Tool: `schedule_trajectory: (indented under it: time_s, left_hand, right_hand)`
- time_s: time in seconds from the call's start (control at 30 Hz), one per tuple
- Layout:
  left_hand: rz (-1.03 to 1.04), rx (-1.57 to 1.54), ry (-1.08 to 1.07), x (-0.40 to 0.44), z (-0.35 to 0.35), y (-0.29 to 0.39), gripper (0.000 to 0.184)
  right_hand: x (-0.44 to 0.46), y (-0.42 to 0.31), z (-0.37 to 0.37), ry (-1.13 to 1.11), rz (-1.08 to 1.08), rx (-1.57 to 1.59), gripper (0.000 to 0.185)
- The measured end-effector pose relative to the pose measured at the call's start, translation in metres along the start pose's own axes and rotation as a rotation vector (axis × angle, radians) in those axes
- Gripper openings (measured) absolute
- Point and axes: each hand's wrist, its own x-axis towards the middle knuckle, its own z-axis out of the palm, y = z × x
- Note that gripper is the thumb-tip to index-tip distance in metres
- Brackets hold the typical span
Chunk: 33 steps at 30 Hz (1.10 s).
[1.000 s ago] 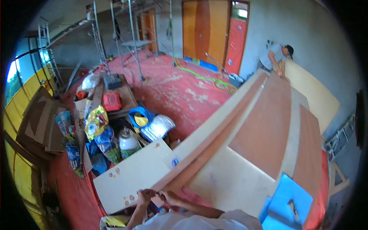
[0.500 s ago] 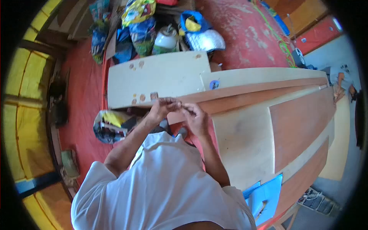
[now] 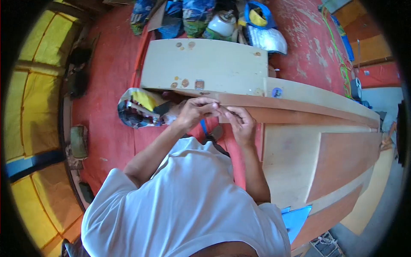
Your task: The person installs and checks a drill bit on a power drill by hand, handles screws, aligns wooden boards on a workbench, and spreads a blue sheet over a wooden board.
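My left hand (image 3: 196, 112) and my right hand (image 3: 242, 123) meet in front of my chest, fingertips pinched together around something small that I cannot make out. Both are closed. Just beyond them lies a long brown wood strip (image 3: 274, 103). A cream panel (image 3: 205, 66) with brown round spots is behind the hands. To the left of my left hand stands an open bag (image 3: 132, 112) with a yellow item and tools in it.
Brown sheets (image 3: 346, 158) lie on a pale board (image 3: 287, 162) at right, with a blue object (image 3: 295, 220) near my right elbow. Bags and a white round container (image 3: 222, 25) stand at the top. A co-worker's hand (image 3: 387, 139) is at the far right edge.
The view has tilted down and turned, so the panels now lie across the frame. My hands remain together at the fingertips.
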Motion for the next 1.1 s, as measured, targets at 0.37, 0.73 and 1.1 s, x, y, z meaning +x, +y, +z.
schedule_trajectory:
  time_s: [0.37,0.73,1.1]
  left_hand:
    - [-0.090,0.362,-0.289,-0.071,-0.110,-0.043,0.014]
    - [-0.274,-0.122,-0.090,-0.157,-0.238,-0.067,0.013]
    - [-0.724,0.063,-0.625,-0.093,-0.246,-0.067,0.021]
  right_hand:
    - [-0.122,0.055,0.121,0.020,0.348,-0.142,0.015]
    - [-0.193,0.042,0.259,-0.014,0.507,-0.114,0.028]
    - [-0.238,0.011,0.302,0.533,-0.043,-0.424,0.019]
